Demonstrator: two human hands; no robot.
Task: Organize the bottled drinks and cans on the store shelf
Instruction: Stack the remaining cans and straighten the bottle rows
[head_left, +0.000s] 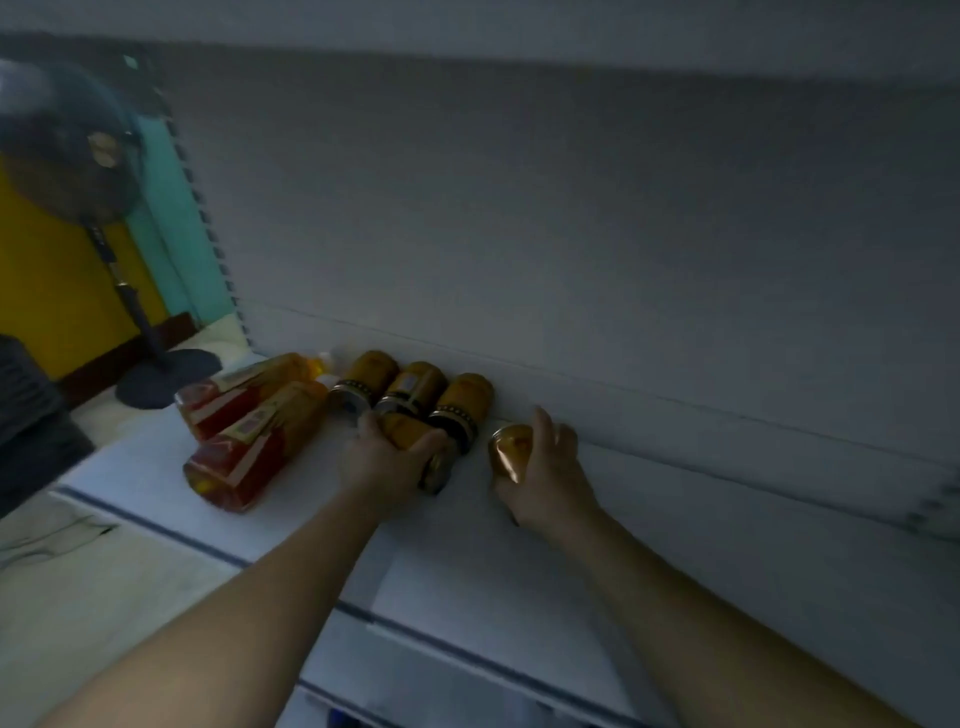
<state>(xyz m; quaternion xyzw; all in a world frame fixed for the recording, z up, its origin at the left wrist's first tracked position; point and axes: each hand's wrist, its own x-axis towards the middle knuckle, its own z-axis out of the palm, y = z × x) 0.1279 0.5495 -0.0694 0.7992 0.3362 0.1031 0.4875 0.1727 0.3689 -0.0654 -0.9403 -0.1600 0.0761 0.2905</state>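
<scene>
On the white shelf stand three orange-gold cans in a row near the back panel. My left hand grips a fourth can just in front of them. To the right, my right hand holds another gold can, apart from the row. Two amber bottled drinks with red and cream labels sit at the shelf's left end; a third bottle shows behind them. The picture is dim and blurred.
The shelf's back panel rises behind the cans. A standing fan is on the floor past the shelf's left end, before a yellow and teal wall. The shelf's front edge carries a dark strip. A lower shelf shows beneath.
</scene>
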